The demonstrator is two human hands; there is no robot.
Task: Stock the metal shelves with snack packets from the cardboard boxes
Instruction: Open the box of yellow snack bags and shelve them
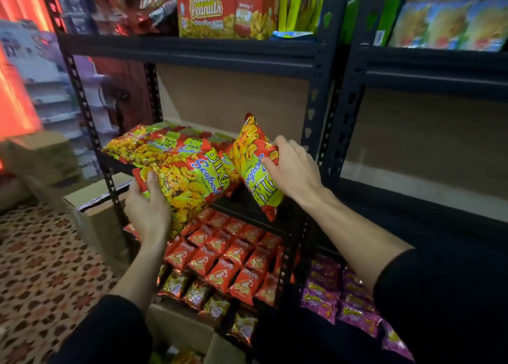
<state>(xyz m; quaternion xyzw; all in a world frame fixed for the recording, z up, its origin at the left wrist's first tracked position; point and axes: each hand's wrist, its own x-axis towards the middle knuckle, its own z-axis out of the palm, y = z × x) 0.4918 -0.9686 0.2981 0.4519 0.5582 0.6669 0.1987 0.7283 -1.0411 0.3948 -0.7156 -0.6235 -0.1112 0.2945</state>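
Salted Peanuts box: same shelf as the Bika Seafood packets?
No, the Salted Peanuts box stands a level higher than the Bika Seafood packets.

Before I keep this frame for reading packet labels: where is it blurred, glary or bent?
Head view: sharpest mid-frame, where the seafood packet in the left hand and the tilted packet in the right hand read clearly; head view's left edge, the orange glow and cardboard box, is smeared; glare spots the foil packets top left; wide-angle distortion leans the shelf uprights.
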